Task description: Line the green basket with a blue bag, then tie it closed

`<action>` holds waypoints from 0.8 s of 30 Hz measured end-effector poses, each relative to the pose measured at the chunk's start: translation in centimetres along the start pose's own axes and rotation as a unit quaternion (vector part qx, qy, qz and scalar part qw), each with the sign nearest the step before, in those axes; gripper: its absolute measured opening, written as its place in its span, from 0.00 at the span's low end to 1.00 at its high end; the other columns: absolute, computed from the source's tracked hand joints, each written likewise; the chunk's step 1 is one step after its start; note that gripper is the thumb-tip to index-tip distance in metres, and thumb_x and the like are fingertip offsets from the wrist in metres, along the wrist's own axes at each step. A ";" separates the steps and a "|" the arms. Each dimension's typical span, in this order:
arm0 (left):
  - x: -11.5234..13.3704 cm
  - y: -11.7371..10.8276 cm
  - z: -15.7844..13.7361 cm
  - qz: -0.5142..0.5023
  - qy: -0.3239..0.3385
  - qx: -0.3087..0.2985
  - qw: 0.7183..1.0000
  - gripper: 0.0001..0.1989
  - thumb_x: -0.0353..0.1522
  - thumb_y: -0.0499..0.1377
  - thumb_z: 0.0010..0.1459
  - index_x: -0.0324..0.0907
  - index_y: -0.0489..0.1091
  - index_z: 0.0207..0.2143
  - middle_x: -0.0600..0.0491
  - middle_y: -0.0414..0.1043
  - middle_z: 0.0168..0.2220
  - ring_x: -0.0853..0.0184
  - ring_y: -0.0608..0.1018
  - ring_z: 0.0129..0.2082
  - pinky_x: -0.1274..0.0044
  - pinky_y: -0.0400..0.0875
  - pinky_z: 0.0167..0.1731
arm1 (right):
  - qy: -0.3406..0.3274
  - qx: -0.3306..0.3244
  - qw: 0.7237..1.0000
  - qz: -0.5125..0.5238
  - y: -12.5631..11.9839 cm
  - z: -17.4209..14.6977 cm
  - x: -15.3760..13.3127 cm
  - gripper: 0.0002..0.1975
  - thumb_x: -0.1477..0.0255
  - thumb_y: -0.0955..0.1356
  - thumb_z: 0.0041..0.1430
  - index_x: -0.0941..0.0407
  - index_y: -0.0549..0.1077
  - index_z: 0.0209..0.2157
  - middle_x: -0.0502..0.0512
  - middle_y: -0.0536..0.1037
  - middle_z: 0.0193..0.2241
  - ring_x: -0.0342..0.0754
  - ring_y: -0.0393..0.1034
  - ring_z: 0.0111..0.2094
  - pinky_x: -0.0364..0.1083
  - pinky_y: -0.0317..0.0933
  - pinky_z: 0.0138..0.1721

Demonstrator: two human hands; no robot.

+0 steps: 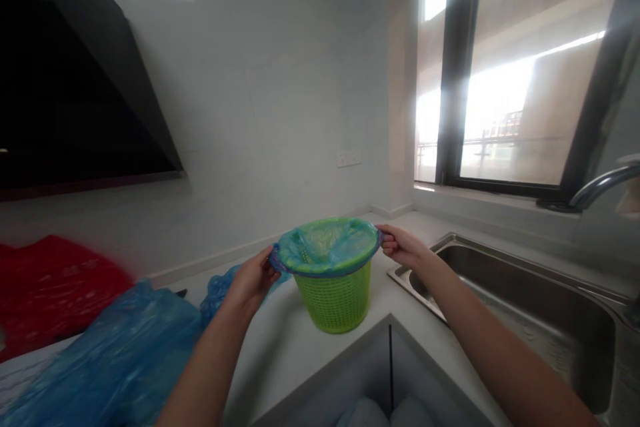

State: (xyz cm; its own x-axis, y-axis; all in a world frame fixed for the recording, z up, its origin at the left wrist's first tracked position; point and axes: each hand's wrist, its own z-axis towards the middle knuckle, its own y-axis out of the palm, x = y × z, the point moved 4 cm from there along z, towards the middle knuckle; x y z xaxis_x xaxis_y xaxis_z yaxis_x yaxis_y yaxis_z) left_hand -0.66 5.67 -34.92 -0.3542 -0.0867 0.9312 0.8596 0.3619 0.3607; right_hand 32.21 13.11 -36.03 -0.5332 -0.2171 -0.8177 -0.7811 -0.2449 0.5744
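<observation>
A lime-green plastic basket [334,303] with a mesh wall stands upright on the white counter. Lining it is a thin blue see-through trash bag [327,240], its edge folded out over the rim, with a purplish band along it. At the left side of the rim, my left hand [255,280] pinches the bag's gathered edge. My right hand [403,245] pinches the edge on the opposite side. Both sets of fingers are closed, partly hidden by the hands themselves.
Blue plastic bags [115,353] and a red plastic bag [55,287] lie at the left. A steel sink [530,307] with a faucet [607,180] is on the right, below a window [520,80]. A dark range hood [85,80] juts out at upper left.
</observation>
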 end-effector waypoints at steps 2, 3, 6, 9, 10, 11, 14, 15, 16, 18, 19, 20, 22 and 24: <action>1.2 0.3 0.2 0.090 0.038 -0.035 0.995 0.14 0.35 0.70 0.44 0.38 0.69 0.26 0.57 0.66 0.20 0.74 0.66 0.18 0.82 0.61 0.19 | 0.014 -0.008 1.000 0.013 0.3 -0.4 -0.3 0.12 0.77 0.67 0.64 0.57 0.63 0.26 0.38 0.54 0.14 0.32 0.44 0.13 0.32 0.45 0.13; 1.8 0.5 0.2 0.149 0.058 -0.054 0.986 0.15 0.37 0.70 0.41 0.38 0.69 0.25 0.57 0.65 0.19 0.74 0.65 0.18 0.82 0.60 0.19 | 0.020 -0.009 1.000 0.015 0.4 -0.6 -0.5 0.12 0.77 0.66 0.64 0.57 0.63 0.27 0.38 0.54 0.14 0.32 0.45 0.13 0.31 0.45 0.13; 3.0 1.1 0.2 0.302 0.126 -0.065 0.943 0.15 0.39 0.68 0.39 0.39 0.68 0.24 0.57 0.64 0.17 0.73 0.63 0.17 0.80 0.57 0.19 | 0.032 -0.006 0.999 0.015 0.4 -0.9 -0.7 0.10 0.77 0.67 0.64 0.58 0.66 0.28 0.38 0.56 0.14 0.31 0.46 0.12 0.31 0.46 0.13; 3.5 2.1 -0.2 0.376 0.194 -0.043 0.905 0.12 0.37 0.64 0.39 0.40 0.67 0.25 0.57 0.65 0.17 0.72 0.64 0.17 0.79 0.55 0.18 | -0.010 0.035 0.998 -0.043 0.2 -1.1 -0.9 0.11 0.74 0.69 0.62 0.59 0.68 0.26 0.41 0.61 0.15 0.33 0.50 0.13 0.33 0.48 0.13; 3.5 2.6 -0.4 0.387 0.207 -0.040 0.898 0.12 0.37 0.63 0.39 0.41 0.67 0.25 0.56 0.66 0.17 0.71 0.64 0.17 0.79 0.55 0.18 | -0.038 0.051 0.995 -0.074 0.1 -1.1 -1.0 0.12 0.73 0.70 0.61 0.59 0.68 0.25 0.43 0.62 0.15 0.33 0.52 0.14 0.34 0.50 0.13; 3.3 3.0 -0.6 0.391 0.214 -0.040 0.894 0.12 0.37 0.62 0.39 0.41 0.67 0.26 0.56 0.66 0.18 0.71 0.64 0.17 0.79 0.55 0.18 | -0.066 0.066 0.990 -0.105 0.0 -1.2 -1.1 0.12 0.72 0.71 0.59 0.60 0.69 0.24 0.44 0.64 0.15 0.34 0.54 0.15 0.35 0.52 0.14; 2.5 4.1 -1.4 0.357 0.195 -0.051 0.912 0.13 0.38 0.63 0.41 0.42 0.66 0.27 0.58 0.64 0.16 0.71 0.63 0.16 0.79 0.54 0.18 | -0.128 0.111 0.971 -0.168 -0.2 -1.2 -1.4 0.06 0.74 0.72 0.54 0.60 0.74 0.26 0.47 0.69 0.18 0.37 0.61 0.19 0.37 0.59 0.20; 2.3 4.3 -1.8 0.331 0.177 -0.065 0.925 0.14 0.39 0.63 0.41 0.42 0.65 0.28 0.59 0.63 0.15 0.71 0.63 0.16 0.79 0.55 0.18 | -0.141 0.130 0.964 -0.183 -0.4 -1.3 -1.5 0.02 0.75 0.72 0.52 0.60 0.77 0.28 0.48 0.71 0.19 0.38 0.63 0.21 0.38 0.61 0.22; 2.0 4.5 -2.2 0.304 0.154 -0.089 0.936 0.15 0.40 0.64 0.41 0.42 0.65 0.28 0.59 0.63 0.15 0.71 0.64 0.16 0.79 0.57 0.19 | -0.153 0.148 0.957 -0.195 -0.5 -1.3 -1.7 0.03 0.77 0.72 0.51 0.60 0.78 0.31 0.49 0.74 0.22 0.39 0.66 0.23 0.38 0.62 0.24; 1.6 4.7 -3.1 0.259 0.105 -0.154 0.948 0.16 0.42 0.66 0.43 0.42 0.65 0.28 0.57 0.66 0.18 0.70 0.67 0.18 0.79 0.61 0.22 | -0.174 0.171 0.947 -0.209 -0.8 -1.2 -1.9 0.07 0.79 0.71 0.49 0.60 0.79 0.33 0.52 0.78 0.27 0.42 0.71 0.28 0.40 0.66 0.29; 1.5 4.6 -3.5 0.250 0.084 -0.188 0.946 0.17 0.43 0.66 0.45 0.41 0.66 0.28 0.55 0.68 0.19 0.70 0.69 0.19 0.78 0.63 0.23 | -0.184 0.176 0.944 -0.209 -0.8 -1.1 -1.9 0.08 0.80 0.71 0.49 0.61 0.79 0.34 0.53 0.79 0.28 0.43 0.72 0.29 0.41 0.67 0.31; 1.5 4.4 -3.8 0.253 0.069 -0.213 0.941 0.17 0.44 0.66 0.47 0.41 0.67 0.29 0.54 0.69 0.21 0.70 0.69 0.19 0.78 0.64 0.24 | -0.193 0.178 0.943 -0.205 -0.9 -1.0 -1.9 0.08 0.80 0.71 0.48 0.61 0.78 0.34 0.54 0.79 0.29 0.44 0.72 0.31 0.42 0.67 0.32; 2.0 3.6 -3.7 0.276 0.066 -0.214 0.935 0.18 0.46 0.64 0.50 0.40 0.69 0.29 0.54 0.69 0.20 0.70 0.68 0.18 0.77 0.64 0.24 | -0.210 0.183 0.941 -0.193 -0.9 -0.8 -1.7 0.08 0.79 0.71 0.48 0.61 0.77 0.34 0.54 0.78 0.29 0.45 0.73 0.32 0.42 0.68 0.33; 2.8 2.5 -2.5 0.307 0.092 -0.162 0.933 0.17 0.46 0.63 0.50 0.41 0.69 0.29 0.55 0.67 0.19 0.70 0.67 0.18 0.78 0.62 0.22 | -0.216 0.193 0.939 -0.188 -1.0 -0.5 -1.5 0.08 0.78 0.71 0.50 0.60 0.75 0.35 0.55 0.78 0.30 0.45 0.73 0.33 0.42 0.69 0.35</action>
State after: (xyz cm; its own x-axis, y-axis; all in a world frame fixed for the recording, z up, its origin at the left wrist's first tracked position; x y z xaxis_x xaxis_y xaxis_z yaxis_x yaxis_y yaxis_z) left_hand 1.41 4.04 -31.30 0.2860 -0.1239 0.9502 0.9564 0.0979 -0.2751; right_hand 33.93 13.21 -35.39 -0.2134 0.2398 -0.9471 -0.9555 0.1511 0.2535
